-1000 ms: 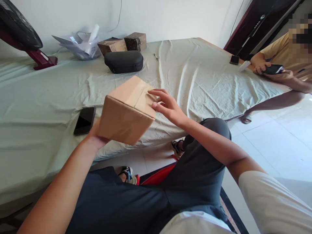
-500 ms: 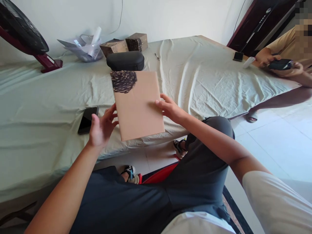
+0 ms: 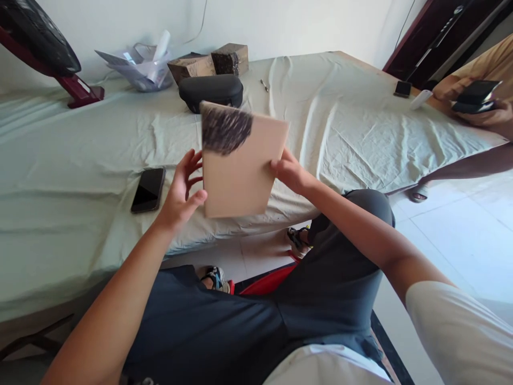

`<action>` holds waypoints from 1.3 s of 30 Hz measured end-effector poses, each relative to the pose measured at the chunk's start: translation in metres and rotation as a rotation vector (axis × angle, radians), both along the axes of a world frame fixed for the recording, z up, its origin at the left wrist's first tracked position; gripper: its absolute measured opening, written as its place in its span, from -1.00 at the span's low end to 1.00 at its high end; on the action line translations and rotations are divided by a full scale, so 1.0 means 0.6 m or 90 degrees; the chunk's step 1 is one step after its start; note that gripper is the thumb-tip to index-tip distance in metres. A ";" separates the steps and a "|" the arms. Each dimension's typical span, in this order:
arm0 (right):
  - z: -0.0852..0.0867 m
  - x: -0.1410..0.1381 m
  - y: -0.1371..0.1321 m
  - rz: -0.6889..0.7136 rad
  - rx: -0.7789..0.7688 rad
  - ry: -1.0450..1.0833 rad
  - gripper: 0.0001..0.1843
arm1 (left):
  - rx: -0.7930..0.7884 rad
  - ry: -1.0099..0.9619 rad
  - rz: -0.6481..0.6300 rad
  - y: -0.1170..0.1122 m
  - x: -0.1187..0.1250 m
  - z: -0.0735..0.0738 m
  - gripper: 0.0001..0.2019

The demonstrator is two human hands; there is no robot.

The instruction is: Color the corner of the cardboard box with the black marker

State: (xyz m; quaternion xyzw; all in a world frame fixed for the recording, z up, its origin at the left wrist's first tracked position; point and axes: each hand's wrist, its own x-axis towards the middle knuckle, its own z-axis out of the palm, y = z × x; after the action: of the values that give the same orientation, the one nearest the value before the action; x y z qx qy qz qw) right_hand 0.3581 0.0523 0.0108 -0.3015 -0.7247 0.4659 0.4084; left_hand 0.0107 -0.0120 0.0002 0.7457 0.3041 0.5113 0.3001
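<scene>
A flat cardboard box [image 3: 240, 176] with black scribble over its upper left corner is held up in front of me, above the near edge of the cloth-covered table. My right hand [image 3: 290, 171] grips its right edge, thumb on the front face and fingers behind. Beside the left edge is my left hand [image 3: 185, 187], its fingers spread apart and the thumb tip close to or touching the box. A black smartphone [image 3: 148, 190] lies on the cloth to the left of that hand. Just behind the box sits a black hard case [image 3: 210, 91].
Along the wall are a fan [image 3: 82, 93], a plastic basket [image 3: 150, 75] of odds and ends, and cardboard boxes [image 3: 230, 58]. A pen [image 3: 264, 85] lies on the tablecloth [image 3: 352, 128]. At the right, another person's hands [image 3: 503, 113] hold a dark object.
The box has turned clockwise and shifted right in view. My left hand has loosened from its edge, with its thumb now nearer the box. The other person's dark object has been tilted or opened.
</scene>
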 end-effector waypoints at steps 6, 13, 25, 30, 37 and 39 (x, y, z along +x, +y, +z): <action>0.021 0.009 -0.007 0.050 0.261 -0.106 0.63 | -0.097 -0.053 -0.057 0.004 -0.013 -0.037 -0.09; 0.002 0.004 0.001 0.082 0.360 -0.126 0.52 | -0.131 -0.061 0.053 -0.010 -0.018 -0.031 -0.20; -0.018 -0.012 0.013 0.096 0.383 -0.091 0.55 | -0.213 -0.140 0.086 -0.030 0.005 -0.036 -0.13; -0.005 -0.016 -0.007 0.038 0.265 -0.101 0.60 | -0.218 -0.116 0.077 -0.030 0.006 -0.010 -0.14; 0.002 -0.024 -0.016 0.094 0.095 -0.022 0.51 | -0.104 0.025 -0.069 -0.014 -0.045 0.005 0.17; -0.005 -0.025 -0.010 0.127 0.046 -0.010 0.36 | -0.078 0.061 -0.012 -0.015 -0.050 0.002 0.29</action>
State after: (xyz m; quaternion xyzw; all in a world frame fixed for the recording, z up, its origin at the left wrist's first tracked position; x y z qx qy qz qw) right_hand 0.3430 0.0466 0.0076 -0.2165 -0.7705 0.4756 0.3651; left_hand -0.0191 -0.0208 0.0012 0.7522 0.3419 0.4528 0.3351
